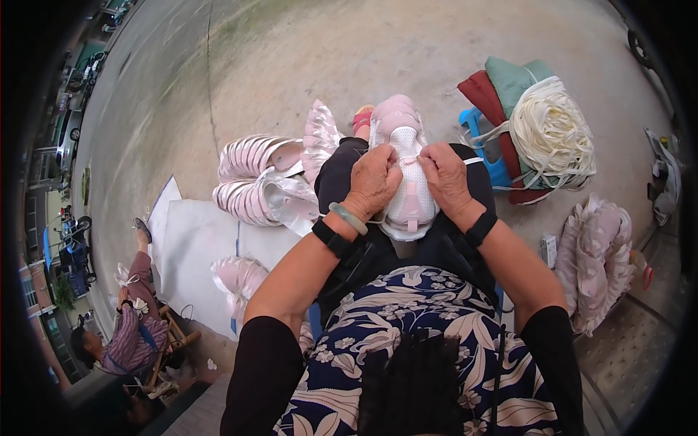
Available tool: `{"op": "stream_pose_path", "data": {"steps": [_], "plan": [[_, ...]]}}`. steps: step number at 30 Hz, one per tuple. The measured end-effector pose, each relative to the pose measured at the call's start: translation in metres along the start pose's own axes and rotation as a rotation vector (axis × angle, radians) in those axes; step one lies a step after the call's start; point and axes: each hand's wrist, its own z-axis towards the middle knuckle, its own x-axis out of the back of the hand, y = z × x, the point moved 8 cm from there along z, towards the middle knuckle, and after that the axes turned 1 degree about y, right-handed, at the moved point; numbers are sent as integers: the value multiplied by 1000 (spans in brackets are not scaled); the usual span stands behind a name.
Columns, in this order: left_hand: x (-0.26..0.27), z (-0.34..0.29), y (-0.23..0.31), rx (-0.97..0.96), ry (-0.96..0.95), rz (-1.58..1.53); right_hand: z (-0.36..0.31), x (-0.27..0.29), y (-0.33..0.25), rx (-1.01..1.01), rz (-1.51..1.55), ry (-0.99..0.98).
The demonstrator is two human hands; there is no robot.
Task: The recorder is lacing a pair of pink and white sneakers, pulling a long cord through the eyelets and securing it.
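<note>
On my lap lies a pink and white shoe upper [411, 190], its padded pink end pointing away from me and its white mesh tongue facing up. My left hand [374, 178] is closed in a pinch at the left of the tongue. Across from it, my right hand [446, 178] pinches at the right side, a small gap between the two. A white shoelace [473, 160] strand sticks out beside my right hand; the part between my fingers is mostly hidden.
Stacked pink uppers [251, 178] lie at the left, near a white sheet [193, 247]. On the right, a bundle of white laces [552, 131] rests over green and red cloth on a blue stool [496, 171]. More uppers [596, 254] stand nearer right. Another person [134, 334] sits far left.
</note>
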Motion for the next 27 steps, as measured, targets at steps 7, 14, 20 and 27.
{"op": "stream_pose_path", "data": {"steps": [7,14,20,27], "plan": [[0,-2,7,-18,55,24,0,2,1,43,74,49],[3,-2,10,-70,71,44,-1,-3,14,-152,206,-8],[3,-3,14,-112,72,62,1,-2,7,-109,147,-7],[4,-4,20,-165,117,96,12,-13,14,-71,111,-177]]}}
